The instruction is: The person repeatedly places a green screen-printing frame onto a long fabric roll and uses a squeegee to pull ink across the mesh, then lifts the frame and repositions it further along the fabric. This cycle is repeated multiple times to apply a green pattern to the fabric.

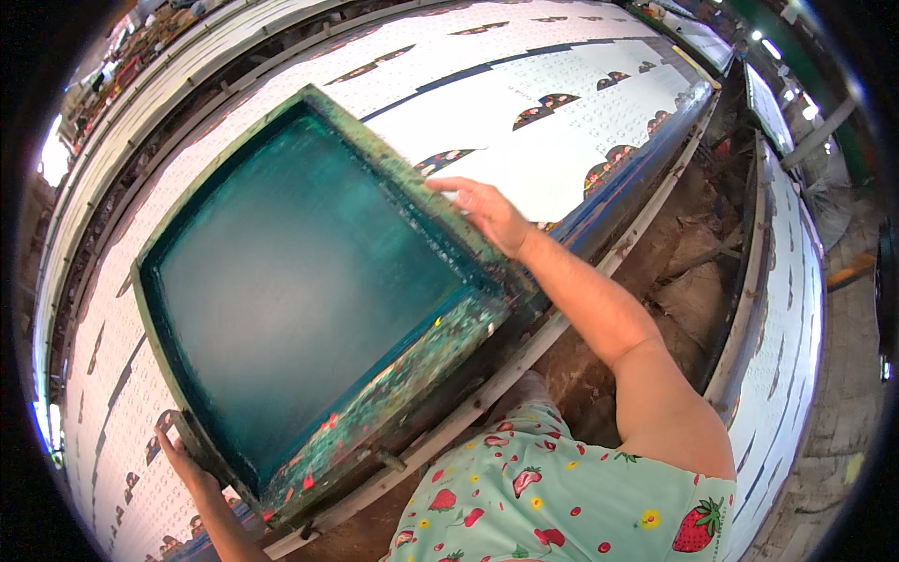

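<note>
Long white-covered tables run through the workshop, with lamps (770,47) glowing at the far right; in the head view, your own bench (552,155) carries a pale sheet marked with dark, half-round floral patches (546,110). Over the bench sits the framed screen (309,281), a wide teal panel inside a wooden surround, turned at a slant and reaching across the near edge, where a pale rail (468,412) runs; you cannot tell from this angle whether it lies flat or is slightly raised. Green, red and white paint speckles the near side of its surround. Your right hand (492,214) is at the screen's right-hand edge, its fingers stretched across the top of the wood; whether they are clamped on it, you cannot tell. Your left hand (190,468) is low at the opposite side, fingers pointing up just beside the near left corner, and their hold is partly hidden, so you cannot tell if they are apart or closed on it. Below, you wear a light green top (562,478) printed with strawberries and yellow flowers. To your right, across a brown gap, stretches another long white table (787,281).
</note>
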Motion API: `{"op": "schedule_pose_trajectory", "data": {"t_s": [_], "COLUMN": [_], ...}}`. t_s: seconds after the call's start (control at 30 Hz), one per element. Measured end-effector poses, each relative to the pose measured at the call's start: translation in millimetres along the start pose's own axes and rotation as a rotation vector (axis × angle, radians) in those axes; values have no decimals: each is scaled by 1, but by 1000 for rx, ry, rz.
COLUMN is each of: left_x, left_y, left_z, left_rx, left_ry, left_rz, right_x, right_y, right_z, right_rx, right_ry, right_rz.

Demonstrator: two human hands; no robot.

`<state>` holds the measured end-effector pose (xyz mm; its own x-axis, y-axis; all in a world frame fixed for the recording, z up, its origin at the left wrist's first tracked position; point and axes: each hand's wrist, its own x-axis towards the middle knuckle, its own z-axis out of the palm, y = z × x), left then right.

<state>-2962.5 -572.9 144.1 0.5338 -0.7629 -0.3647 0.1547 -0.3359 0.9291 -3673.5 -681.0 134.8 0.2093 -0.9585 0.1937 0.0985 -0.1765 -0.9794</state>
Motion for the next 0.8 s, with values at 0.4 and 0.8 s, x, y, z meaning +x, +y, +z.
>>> {"op": "schedule_pose_trajectory", "data": {"t_s": [0.4,0.8], "left_x": [-121,-230], "left_y": [-61,-89], "left_z": [357,542], "left_rx": [-141,-169], "left_ry": [-73,-3], "left_rz": [-1,62], "right_x": [-10,-47], "right_y": [-8,9], "right_z": [-359,-538], "right_rx": [-16,79], "right_ry": [153,282], "right_rz": [168,160]}}
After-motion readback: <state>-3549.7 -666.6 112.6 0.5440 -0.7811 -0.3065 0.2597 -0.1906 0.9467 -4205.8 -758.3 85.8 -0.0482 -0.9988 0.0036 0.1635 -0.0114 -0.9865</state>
